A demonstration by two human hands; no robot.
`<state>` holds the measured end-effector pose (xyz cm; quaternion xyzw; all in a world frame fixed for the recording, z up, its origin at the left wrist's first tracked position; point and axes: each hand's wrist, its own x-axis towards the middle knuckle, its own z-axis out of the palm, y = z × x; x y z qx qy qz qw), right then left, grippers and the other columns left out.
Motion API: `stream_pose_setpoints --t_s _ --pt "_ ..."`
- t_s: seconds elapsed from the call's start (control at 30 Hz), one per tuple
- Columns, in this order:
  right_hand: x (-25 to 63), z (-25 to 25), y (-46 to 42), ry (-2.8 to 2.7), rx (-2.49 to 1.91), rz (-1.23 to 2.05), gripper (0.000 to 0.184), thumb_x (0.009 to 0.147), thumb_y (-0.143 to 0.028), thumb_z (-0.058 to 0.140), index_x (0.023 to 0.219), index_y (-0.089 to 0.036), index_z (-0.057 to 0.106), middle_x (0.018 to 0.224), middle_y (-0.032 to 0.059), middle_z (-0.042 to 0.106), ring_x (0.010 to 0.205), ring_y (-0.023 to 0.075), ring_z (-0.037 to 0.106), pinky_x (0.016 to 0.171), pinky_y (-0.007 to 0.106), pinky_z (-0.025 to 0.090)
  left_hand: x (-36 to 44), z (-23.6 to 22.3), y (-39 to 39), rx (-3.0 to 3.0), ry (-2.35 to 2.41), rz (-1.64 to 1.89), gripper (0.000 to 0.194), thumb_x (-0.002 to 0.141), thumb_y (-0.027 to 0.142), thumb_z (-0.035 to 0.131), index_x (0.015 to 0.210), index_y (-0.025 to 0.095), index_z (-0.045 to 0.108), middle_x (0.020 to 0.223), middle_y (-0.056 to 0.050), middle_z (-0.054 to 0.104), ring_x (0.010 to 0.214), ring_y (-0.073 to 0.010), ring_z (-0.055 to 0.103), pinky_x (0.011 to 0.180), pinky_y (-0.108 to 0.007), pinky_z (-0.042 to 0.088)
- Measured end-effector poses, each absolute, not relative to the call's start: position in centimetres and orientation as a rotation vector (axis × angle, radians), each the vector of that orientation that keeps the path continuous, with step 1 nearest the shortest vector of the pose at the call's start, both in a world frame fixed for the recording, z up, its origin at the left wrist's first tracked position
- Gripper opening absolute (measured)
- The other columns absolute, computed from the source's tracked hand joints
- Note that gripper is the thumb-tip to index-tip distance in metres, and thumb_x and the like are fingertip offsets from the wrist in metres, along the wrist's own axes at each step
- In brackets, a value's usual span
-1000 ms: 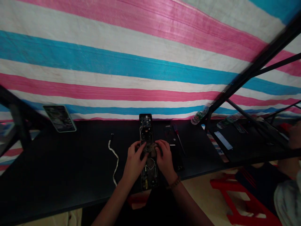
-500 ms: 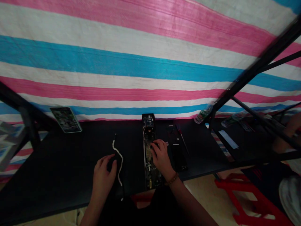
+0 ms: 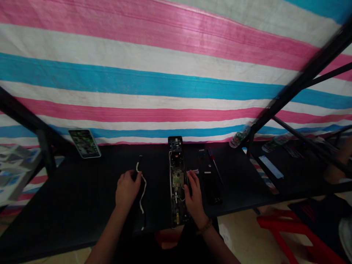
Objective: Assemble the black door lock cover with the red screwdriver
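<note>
A long narrow black device (image 3: 176, 172) lies with its inside bare, showing a circuit board, metal fittings and thin wires. To its left is a cable (image 3: 142, 196) in white wrapping with dark ends. My left hand (image 3: 128, 189) is closed on the upper part of this cable, thumb and fingertips together. At the device's right edge rests my right hand (image 3: 194, 194); its thumb and fingers are apart, and I see nothing held. Beyond it lie a screwdriver (image 3: 216, 165) with a red and dark handle, and a dark flat panel (image 3: 211, 187).
A phone or tablet (image 3: 84, 143) with a lit screen leans at the back left. Plastic bottles (image 3: 239, 136) stand by the black metal frame (image 3: 264, 114). White boxes (image 3: 16, 170) are at far left. A red stool (image 3: 294, 229) and another person's arm (image 3: 341, 161) are at right.
My left hand has moved from beside the cable onto its upper part. My right hand has drawn back from the device's middle to its right edge. The view has shifted a little.
</note>
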<state>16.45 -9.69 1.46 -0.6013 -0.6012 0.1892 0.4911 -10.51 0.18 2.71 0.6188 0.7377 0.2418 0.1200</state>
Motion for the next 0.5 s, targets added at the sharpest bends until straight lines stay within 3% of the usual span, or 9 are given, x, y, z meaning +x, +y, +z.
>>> stream_pose_setpoints --t_s 0.23,0.37,0.5 --pt "18.5 -0.8 -11.2 -1.199 -1.534 0.526 0.032 0.101 -0.031 0.046 0.127 -0.021 0.061 0.129 0.0127 0.064 0.121 0.0242 0.061 0.107 0.047 0.049 -11.4 3.5 5.1 1.862 2.105 0.634 0.052 0.087 0.051 0.049 0.119 0.012 0.060 0.111 -0.018 0.066 0.109 -0.0353 0.062 0.097 -0.048 0.049" --pt "18.2 -0.3 -10.7 -1.258 -1.507 0.529 0.027 0.099 -0.027 0.049 0.120 -0.022 0.065 0.122 0.0107 0.067 0.115 0.0226 0.064 0.102 0.042 0.052 -8.6 4.7 4.3 2.025 1.963 0.834 0.042 0.087 0.045 0.050 0.109 0.014 0.067 0.112 -0.018 0.067 0.117 -0.0355 0.058 0.104 -0.051 0.044" --pt "17.7 0.1 -10.4 -1.319 -1.487 0.497 0.027 0.097 -0.024 0.050 0.118 -0.023 0.066 0.118 0.0097 0.068 0.112 0.0217 0.065 0.100 0.039 0.053 -4.0 7.3 3.9 2.036 1.568 1.000 0.036 0.090 0.046 0.049 0.104 0.020 0.070 0.103 -0.009 0.071 0.096 -0.0265 0.067 0.093 -0.041 0.052"
